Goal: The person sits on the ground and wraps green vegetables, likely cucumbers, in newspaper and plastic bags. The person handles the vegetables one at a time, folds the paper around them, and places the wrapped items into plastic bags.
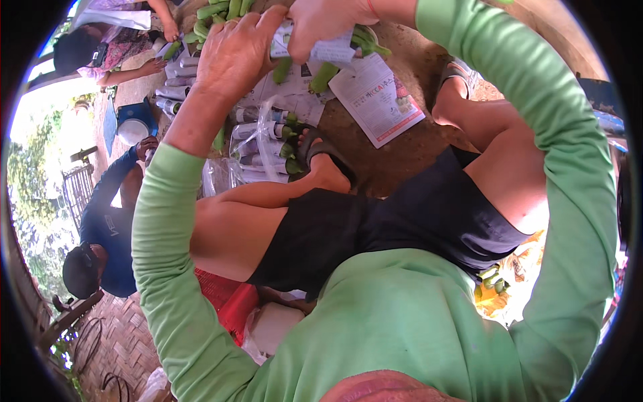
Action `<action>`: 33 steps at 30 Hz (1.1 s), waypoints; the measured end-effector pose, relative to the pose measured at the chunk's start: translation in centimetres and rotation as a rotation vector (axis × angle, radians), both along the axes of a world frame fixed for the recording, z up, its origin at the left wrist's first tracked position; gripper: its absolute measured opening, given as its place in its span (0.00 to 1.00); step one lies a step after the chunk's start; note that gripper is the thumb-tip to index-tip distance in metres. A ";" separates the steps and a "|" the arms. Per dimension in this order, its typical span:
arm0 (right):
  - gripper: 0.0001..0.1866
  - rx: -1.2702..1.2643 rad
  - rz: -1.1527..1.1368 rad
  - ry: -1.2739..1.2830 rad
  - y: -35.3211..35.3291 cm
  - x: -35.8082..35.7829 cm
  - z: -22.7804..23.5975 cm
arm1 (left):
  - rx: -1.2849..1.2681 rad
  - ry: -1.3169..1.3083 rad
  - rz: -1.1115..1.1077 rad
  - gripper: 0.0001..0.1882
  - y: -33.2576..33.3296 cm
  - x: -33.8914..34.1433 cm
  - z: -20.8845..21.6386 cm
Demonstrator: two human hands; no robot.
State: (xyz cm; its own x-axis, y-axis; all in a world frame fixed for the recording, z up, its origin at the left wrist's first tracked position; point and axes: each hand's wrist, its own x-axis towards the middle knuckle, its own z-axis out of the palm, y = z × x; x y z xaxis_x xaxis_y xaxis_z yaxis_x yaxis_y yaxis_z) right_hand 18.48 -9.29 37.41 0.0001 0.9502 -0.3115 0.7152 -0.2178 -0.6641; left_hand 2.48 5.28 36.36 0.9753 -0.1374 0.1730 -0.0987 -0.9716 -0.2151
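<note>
At the top of the view, my left hand and my right hand come together on a piece of printed newspaper. Both are closed round the paper, and what it wraps is mostly hidden. Just below them, long green vegetables lie on more printed paper, and others sit right beside the right hand. A flat printed sheet rests on the ground below and to the right. Several paper-wrapped vegetables with green ends showing lie in clear plastic below my left hand.
More wrapped rolls lie at the left, near a co-worker's hand. A person in a dark blue shirt sits farther left, by a blue stool with a white bowl. My sandalled foot borders the plastic. A red basket stands beside my thigh.
</note>
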 end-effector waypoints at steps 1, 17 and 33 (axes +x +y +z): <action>0.25 0.015 0.033 -0.134 -0.5 -1.0 1.1 | -0.066 0.112 0.057 0.28 -0.3 -0.6 0.8; 0.25 0.727 0.245 -0.193 -1.2 -6.2 -6.5 | -0.756 0.722 0.246 0.34 5.0 -7.3 2.7; 0.25 -0.149 -0.033 0.314 -2.2 -7.7 -20.6 | -0.734 -0.032 1.133 0.33 3.5 -25.1 -31.2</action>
State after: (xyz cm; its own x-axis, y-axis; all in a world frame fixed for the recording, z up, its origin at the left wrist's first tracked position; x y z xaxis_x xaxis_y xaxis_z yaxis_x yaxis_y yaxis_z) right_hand 10.76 -11.48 16.80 -0.0874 0.8954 -0.4367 0.4723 -0.3487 -0.8096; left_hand -22.63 8.79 5.18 0.4836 0.8674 -0.1172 0.8231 -0.4051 0.3980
